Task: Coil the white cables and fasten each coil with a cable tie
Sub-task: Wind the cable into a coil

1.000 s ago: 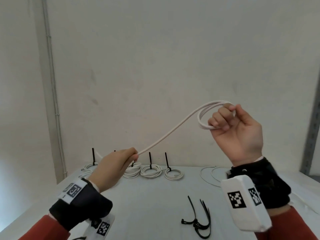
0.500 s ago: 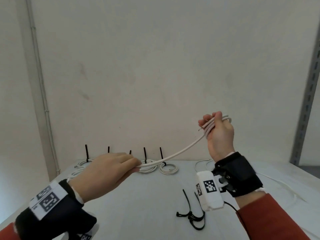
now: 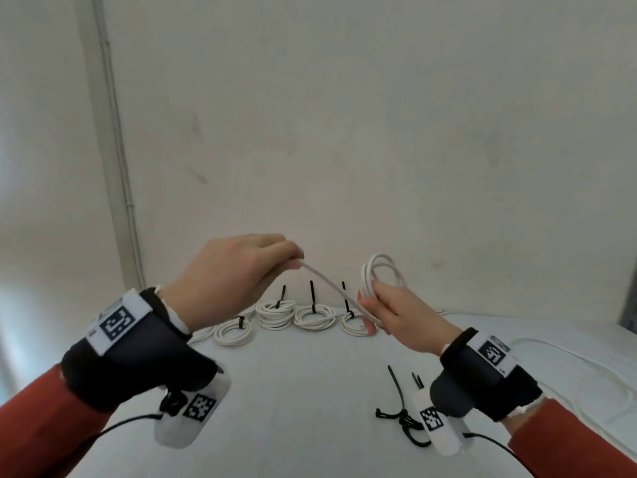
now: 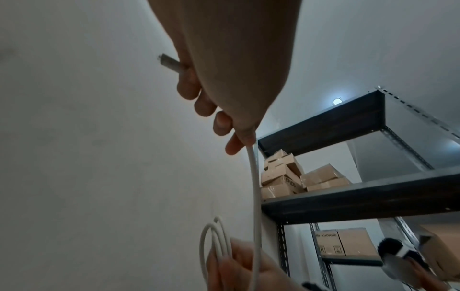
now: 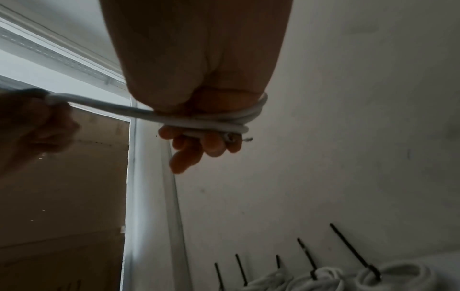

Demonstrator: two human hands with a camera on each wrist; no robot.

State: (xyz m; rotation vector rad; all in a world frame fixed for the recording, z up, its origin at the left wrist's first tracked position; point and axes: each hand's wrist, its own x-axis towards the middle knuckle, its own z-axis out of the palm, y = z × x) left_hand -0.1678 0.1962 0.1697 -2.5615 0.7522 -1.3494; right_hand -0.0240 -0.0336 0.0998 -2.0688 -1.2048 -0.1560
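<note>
Your left hand point(image 3: 238, 274) is raised, knuckles up, fingers curled round the free end of the white cable point(image 3: 329, 285), which runs taut down to your right hand point(image 3: 396, 315); that hand, lower and near, grips the cable's coil point(image 3: 382, 276) of about three loops. On the bench point(image 3: 310, 391) behind lie at least four tied coils point(image 3: 314, 317) in a row, one bunch of black cable ties point(image 3: 401, 414) too tangled to count, and one loose cable point(image 3: 568, 357) at the right.

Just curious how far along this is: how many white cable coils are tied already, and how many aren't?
Tied coils: 5 (one mostly hidden in the head view)
Untied coil, in the right hand: 1
Total: 6
</note>
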